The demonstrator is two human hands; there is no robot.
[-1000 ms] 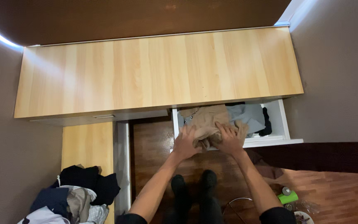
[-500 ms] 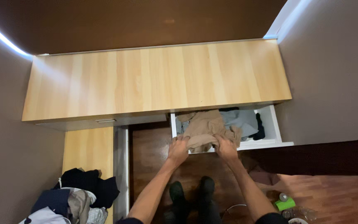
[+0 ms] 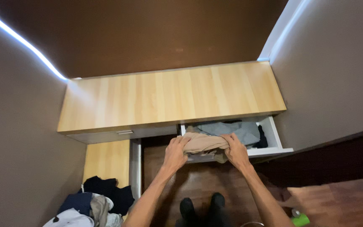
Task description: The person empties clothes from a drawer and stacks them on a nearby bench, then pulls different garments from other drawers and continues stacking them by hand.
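Fingers of left hand, right hand clenched on tan garment, arms outstretched.

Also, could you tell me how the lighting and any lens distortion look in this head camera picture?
Head view: a bright light strip glares along the upper left wall, washing out the cabinet top near its left end; the floor lies dim; wide-angle bending tilts the walls inward; both hands, left hand and right hand, and the tan garment look reasonably sharp.
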